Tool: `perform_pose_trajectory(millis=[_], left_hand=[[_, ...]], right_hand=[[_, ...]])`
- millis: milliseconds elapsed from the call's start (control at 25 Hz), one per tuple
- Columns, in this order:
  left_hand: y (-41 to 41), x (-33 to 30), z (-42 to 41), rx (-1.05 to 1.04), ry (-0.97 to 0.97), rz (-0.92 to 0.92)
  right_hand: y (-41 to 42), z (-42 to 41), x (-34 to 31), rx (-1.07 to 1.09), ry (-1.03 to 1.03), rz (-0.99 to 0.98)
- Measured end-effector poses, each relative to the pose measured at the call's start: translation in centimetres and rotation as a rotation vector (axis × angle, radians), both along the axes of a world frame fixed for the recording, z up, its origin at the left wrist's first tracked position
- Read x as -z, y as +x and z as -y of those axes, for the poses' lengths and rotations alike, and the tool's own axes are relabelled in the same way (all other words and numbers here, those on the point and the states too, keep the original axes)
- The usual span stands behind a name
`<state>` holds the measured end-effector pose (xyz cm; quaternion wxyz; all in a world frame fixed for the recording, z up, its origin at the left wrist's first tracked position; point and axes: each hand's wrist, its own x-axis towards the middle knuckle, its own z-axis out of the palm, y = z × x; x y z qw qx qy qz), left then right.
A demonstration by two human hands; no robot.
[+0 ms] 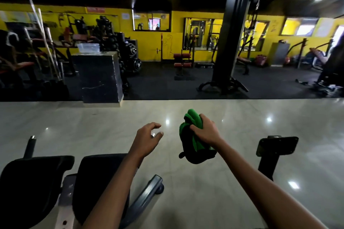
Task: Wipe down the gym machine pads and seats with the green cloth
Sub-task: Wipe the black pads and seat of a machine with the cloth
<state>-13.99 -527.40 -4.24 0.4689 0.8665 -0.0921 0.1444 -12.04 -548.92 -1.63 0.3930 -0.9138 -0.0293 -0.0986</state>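
Observation:
My right hand (205, 132) is shut on the bunched green cloth (191, 135), which hangs in the air over the pale floor. A little to its left my left hand (148, 138) hovers with fingers apart and holds nothing. Below my left forearm sit two black machine pads side by side: one at the bottom left (31, 189), the other (98, 178) partly hidden by that arm. Neither hand touches a pad.
A grey metal frame tube (147, 193) sticks out to the right of the pads. A black footplate on a post (275, 147) stands at the right. A dark block (98, 76) and a tall cable machine (229, 42) rise beyond the glossy tiled floor (242, 182).

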Motion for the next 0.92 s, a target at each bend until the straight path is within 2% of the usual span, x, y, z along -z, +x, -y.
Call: perform_pose_trajectory(millis=[280, 480, 920], left_hand=[[9.3, -2.3, 0.2, 0.135, 0.079, 0.060], [15.3, -2.2, 4.7, 0.292, 0.104, 0.050], [29.3, -2.1, 26.4, 0.679, 0.150, 0.090]], right_hand=[[5.9, 0.7, -1.2, 0.138, 0.043, 0.029], [8.9, 4.7, -0.8, 0.289, 0.079, 0.004], [14.7, 23.7, -0.5, 0.721, 0.134, 0.040]])
